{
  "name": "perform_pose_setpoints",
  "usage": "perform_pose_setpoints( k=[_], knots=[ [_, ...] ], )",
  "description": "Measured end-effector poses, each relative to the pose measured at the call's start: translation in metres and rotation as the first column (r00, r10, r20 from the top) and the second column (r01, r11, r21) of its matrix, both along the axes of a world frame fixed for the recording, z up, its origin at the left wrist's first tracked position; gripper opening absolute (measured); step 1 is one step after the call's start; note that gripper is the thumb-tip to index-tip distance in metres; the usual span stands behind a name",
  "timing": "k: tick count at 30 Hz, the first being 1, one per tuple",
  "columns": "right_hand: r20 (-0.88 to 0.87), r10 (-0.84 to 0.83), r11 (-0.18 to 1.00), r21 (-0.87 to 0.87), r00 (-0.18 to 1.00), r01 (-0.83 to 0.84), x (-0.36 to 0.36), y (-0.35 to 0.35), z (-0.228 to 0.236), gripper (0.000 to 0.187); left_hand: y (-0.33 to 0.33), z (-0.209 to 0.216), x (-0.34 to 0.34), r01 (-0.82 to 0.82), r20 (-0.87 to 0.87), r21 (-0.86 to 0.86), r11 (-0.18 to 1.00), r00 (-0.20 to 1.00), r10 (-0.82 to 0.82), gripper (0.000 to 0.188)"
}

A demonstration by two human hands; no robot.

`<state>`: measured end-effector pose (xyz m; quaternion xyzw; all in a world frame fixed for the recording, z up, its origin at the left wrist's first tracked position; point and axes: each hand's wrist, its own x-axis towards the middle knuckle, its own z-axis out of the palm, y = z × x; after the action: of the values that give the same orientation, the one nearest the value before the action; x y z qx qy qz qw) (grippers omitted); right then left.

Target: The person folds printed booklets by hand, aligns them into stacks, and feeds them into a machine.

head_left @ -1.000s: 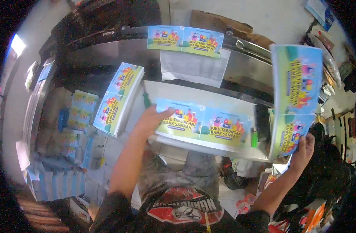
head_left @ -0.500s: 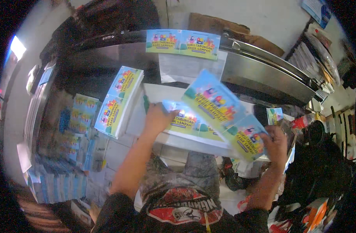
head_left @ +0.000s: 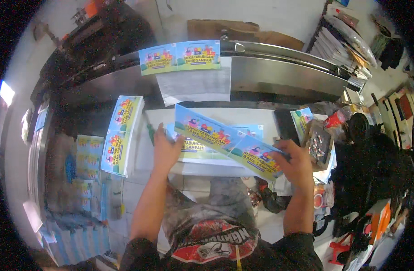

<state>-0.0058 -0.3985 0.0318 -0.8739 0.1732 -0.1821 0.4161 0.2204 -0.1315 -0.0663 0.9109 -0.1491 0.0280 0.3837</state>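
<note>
Handling of printed cover sheets at a white worktop [head_left: 256,116], the landmark for all positions. The right hand [head_left: 295,163] pinches the right end of the held sheet [head_left: 216,134], thumb against fingers, above the right part of the worktop; this sheet bears 2 printed panels and slants from the worktop's far left toward its near right. The left hand [head_left: 167,152], thumb and fingers spread, is over the worktop's left end; whether it touches paper cannot be told. Beneath the held sheet, a lower sheet [head_left: 189,150] lies on the worktop, partly covered. Left of the worktop: a stack of matching prints [head_left: 121,135]; at its left end, near the left hand, a green handle [head_left: 151,133]. Beyond its far edge: 1 further print [head_left: 198,56] above a pale grey sheet [head_left: 195,83]. Right of the worktop: a brown tray [head_left: 323,161] of small pieces
</note>
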Motion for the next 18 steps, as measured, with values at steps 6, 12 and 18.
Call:
perform_pose_setpoints(
  k=[6,12,18],
  knots=[
    [-0.037,-0.006,0.993,-0.121,0.999,0.002,-0.007,0.002,0.003,0.019,-0.006,0.015,-0.01,-0.005,0.019,-0.04,0.999,1.0,0.006,0.078],
    [-0.057,-0.004,0.986,-0.168,0.998,-0.006,-0.015,0.007,0.0,0.021,0.006,0.023,-0.021,0.022,0.173,-0.063,0.998,0.985,-0.011,0.067],
    [-0.114,0.076,0.996,-0.037,0.991,-0.08,-0.024,0.016,0.017,0.023,0.056,0.065,-0.041,0.096,0.038,-0.524,0.846,0.995,-0.09,0.042]
  ],
)
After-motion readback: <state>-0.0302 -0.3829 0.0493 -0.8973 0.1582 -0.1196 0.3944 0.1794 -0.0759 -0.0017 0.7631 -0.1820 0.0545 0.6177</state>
